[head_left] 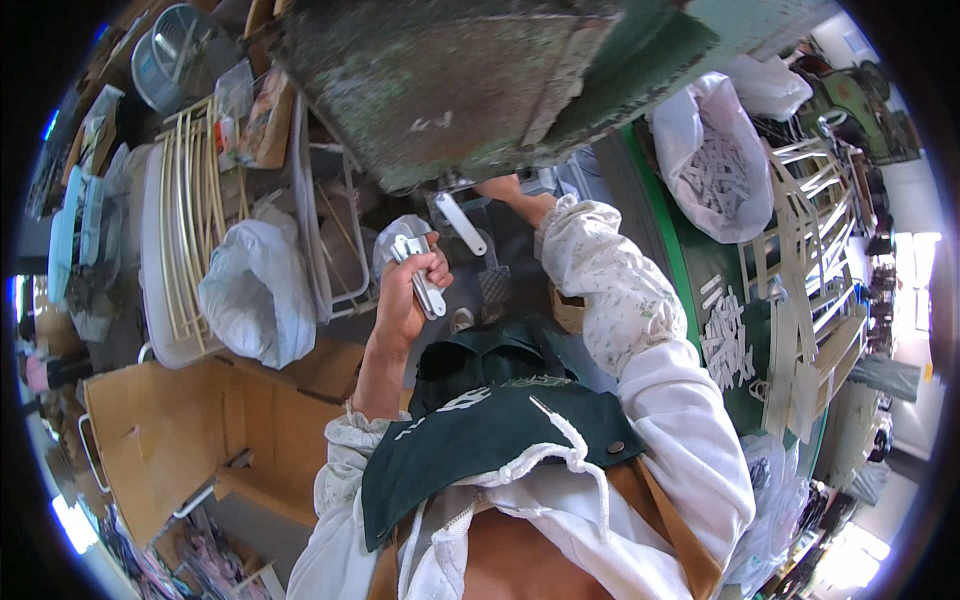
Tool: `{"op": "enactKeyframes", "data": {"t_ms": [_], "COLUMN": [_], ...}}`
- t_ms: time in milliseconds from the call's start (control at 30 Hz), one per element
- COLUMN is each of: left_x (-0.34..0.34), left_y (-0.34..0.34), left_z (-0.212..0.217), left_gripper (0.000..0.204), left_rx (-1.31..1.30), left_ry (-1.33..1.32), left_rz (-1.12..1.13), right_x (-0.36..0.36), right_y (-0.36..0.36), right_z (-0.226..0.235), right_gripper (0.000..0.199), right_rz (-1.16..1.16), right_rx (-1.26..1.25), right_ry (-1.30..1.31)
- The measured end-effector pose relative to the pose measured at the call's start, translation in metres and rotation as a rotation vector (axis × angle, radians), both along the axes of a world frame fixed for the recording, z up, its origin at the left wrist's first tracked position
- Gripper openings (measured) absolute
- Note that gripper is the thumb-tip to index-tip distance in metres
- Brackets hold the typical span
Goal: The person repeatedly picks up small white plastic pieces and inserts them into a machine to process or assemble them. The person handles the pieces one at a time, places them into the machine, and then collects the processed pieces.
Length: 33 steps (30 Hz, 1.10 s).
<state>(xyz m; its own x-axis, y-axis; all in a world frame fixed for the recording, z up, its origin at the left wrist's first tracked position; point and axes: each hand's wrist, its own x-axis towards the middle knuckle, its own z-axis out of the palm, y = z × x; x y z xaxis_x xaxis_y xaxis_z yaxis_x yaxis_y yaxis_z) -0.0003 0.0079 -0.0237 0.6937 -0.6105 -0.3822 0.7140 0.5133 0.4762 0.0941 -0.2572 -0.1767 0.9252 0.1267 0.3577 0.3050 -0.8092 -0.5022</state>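
Observation:
My left hand (403, 298) is closed around a small bunch of flat white strips (420, 278) with rounded, holed ends. Ahead of me looms a big worn green machine (450, 90). From under its lower edge another white strip (461, 224) sticks out toward me, slanting, between my two hands. My right hand (500, 188) reaches in beneath that edge, to the right of this strip. The machine hides its fingers, so I cannot see whether they hold anything.
On the right, a green-edged bench (668, 215) carries a white sack (715, 160) of strips, a loose strip pile (728, 340) and metal frames (815, 250). Left stand a white bag (258, 290), a tub with pale rods (155, 250) and an open cardboard box (165, 430).

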Motion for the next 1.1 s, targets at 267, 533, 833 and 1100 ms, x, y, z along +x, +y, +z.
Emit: {"op": "enactKeyframes", "data": {"t_ms": [267,533,833,1100], "left_x": [-0.024,-0.011,-0.009,-0.013], "left_y": [0.017,0.012,0.002,-0.011], "left_z": [0.036,0.017,0.005,0.031], "left_gripper": [0.028,0.021,0.032,0.028], "left_rx": [0.102,0.072,-0.047,0.451], "left_ry": [-0.058,0.030,0.000,-0.360], "left_rz": [-0.009,0.075,0.112,0.098], "right_x": [-0.013,-0.069,-0.068,-0.114], "right_y": [0.004,0.040,0.068,0.070], "right_z": [0.011,0.153,0.164,0.202], "right_gripper": [0.022,0.019,0.019,0.032], "right_rz": [0.046,-0.049,-0.046,-0.064], "right_rx": [0.084,0.852,1.052,0.763], "right_ry": [0.077,0.488,0.356,0.514]}}
